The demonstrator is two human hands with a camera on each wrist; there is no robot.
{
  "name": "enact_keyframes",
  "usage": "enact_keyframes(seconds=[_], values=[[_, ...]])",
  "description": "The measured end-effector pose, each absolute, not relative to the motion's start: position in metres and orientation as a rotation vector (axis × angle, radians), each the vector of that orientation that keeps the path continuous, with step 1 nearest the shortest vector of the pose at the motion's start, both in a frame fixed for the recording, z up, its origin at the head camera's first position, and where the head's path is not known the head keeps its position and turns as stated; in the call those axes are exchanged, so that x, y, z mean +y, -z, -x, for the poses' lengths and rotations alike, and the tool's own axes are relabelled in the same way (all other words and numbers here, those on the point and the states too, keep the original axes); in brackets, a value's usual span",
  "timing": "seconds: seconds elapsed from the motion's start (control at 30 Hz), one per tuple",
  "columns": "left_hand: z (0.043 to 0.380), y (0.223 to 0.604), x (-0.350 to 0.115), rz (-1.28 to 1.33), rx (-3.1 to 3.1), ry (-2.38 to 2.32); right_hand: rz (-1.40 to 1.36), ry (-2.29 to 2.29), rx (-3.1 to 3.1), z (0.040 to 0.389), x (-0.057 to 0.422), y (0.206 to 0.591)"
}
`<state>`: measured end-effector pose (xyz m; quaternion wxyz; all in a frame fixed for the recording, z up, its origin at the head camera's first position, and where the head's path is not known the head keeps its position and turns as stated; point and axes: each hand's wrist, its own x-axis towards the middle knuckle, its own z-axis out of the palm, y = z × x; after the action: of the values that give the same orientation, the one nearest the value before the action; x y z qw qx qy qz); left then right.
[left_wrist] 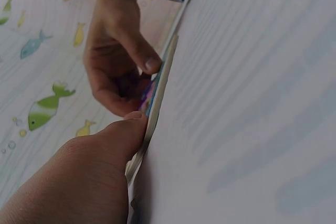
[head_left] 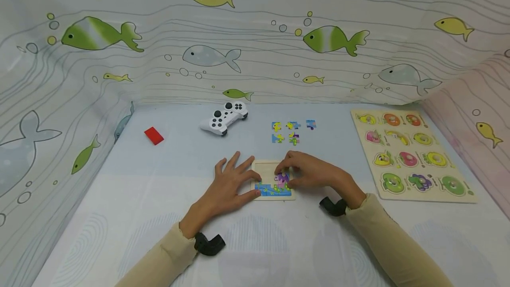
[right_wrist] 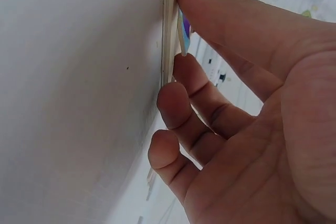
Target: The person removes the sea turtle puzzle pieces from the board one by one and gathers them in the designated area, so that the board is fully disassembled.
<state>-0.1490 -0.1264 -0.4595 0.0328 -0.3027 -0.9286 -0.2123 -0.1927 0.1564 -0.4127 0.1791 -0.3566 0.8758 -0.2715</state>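
Observation:
A small wooden puzzle tray (head_left: 272,198) lies on the table, with blue pieces (head_left: 266,190) joined along its near side. Over its right part my right hand (head_left: 308,169) pinches a purple puzzle piece (head_left: 282,178) between thumb and fingers. The piece's edge (right_wrist: 184,43) stands slightly tilted off the tray in the right wrist view. My left hand (head_left: 229,187) has its fingers spread, with thumb and index fingertip resting on the tray's left side. The left thumb (left_wrist: 123,132) presses at the tray's edge in the left wrist view.
Several loose puzzle pieces (head_left: 294,137) lie beyond the tray. A white game controller (head_left: 225,118) and a red card-like block (head_left: 153,136) sit at the back left. On the right lies a wooden fruit board (head_left: 402,172). Fish-printed cloth (head_left: 255,34) walls the table.

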Motion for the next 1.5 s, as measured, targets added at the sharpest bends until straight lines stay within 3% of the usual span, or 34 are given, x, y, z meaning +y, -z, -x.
enact_keyframes(seconds=[1.07, 1.5], values=[[0.147, 0.462, -0.128, 0.936, -2.842, 0.670, 1.028, 0.840, 2.510, 0.195, 0.160, 0.413], [0.146, 0.461, -0.127, 0.936, -2.834, 0.684, 0.967, 0.954, 2.607, 0.207, 0.185, 0.417]])
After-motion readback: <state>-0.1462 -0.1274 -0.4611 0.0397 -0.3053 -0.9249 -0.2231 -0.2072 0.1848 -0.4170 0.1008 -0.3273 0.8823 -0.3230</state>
